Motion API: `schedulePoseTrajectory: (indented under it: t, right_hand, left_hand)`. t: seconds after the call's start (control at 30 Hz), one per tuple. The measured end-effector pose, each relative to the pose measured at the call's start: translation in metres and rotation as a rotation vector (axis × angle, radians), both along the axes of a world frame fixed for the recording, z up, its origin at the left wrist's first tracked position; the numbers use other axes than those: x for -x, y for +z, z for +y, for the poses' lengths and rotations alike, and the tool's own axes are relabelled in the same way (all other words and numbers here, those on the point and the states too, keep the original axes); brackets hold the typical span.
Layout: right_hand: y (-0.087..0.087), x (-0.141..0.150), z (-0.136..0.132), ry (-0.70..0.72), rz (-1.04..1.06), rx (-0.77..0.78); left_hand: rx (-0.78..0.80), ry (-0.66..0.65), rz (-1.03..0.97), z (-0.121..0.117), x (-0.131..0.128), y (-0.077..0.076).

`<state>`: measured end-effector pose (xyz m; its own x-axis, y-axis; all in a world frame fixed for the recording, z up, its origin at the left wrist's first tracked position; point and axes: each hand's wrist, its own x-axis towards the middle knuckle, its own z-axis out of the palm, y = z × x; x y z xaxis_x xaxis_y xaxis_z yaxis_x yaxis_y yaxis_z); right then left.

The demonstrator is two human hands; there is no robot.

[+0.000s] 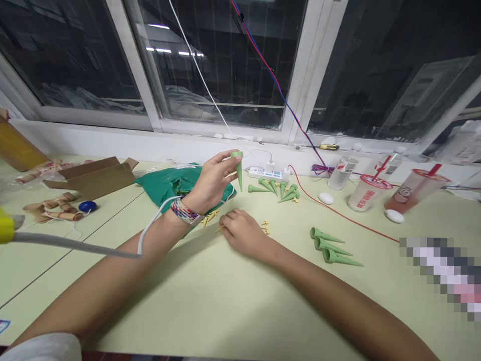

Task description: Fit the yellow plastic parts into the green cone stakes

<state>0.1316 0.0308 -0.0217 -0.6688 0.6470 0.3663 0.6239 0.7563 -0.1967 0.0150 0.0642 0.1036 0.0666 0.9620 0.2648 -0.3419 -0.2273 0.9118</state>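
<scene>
My left hand (215, 176), with a woven bracelet at its wrist, is closed on a green tapered plastic spike (239, 173). The spike is held upright above the table, point down. Lower and to the right, my right hand (242, 231) rests close to the tabletop with its fingers pinched. A bit of a small yellow plastic piece (219, 229) pokes out at its fingertips; the rest of it is hidden. Loose yellow pieces (211, 217) lie just beyond that hand, and more yellow pieces (266, 228) are at its right. Three green spikes (332, 243) lie on the right.
Several green spikes with caps (287, 190) lie near a power strip (268, 173). A green plastic bag (161, 183) sits behind my left hand. Drink cups (368, 194), a bottle (340, 173) and a red cable (338, 215) are right; a cardboard box (95, 179) and wooden toys (56, 206) left.
</scene>
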Motion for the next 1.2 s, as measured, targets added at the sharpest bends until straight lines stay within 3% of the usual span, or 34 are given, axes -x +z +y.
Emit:
schedulePoseTrajectory:
  t: [0.13,0.37,0.6,0.8,0.97,1.1,1.2]
  right_hand:
    - [-0.001,0.003,0.001,-0.035,0.002,0.045]
    - [0.008,-0.002,0.004,0.034,-0.01,0.101]
    - [0.006,-0.004,0.003,0.012,0.007,0.08]
    - [0.011,-0.007,0.005,0.123,0.018,0.088]
    - [0.032,-0.013,0.001,0.145,0.135,0.239]
    - [0.061,-0.02,-0.006,0.198,0.376,0.433]
    - [0.083,-0.028,-0.007,0.211,0.599,0.486]
  left_hand:
    - [0.012,-0.007,-0.009,-0.001,-0.001,0.0]
    - [0.016,-0.03,0.016,-0.004,-0.002,0.001]
    - [0.028,-0.039,0.002,-0.003,-0.002,-0.001]
    - [0.035,-0.044,0.012,-0.003,-0.002,-0.001]
    - [0.029,-0.035,0.026,-0.005,-0.002,0.001]
    - [0.02,-0.022,0.018,-0.007,-0.002,0.003]
    - [0.03,-0.023,0.008,-0.008,-0.003,0.004]
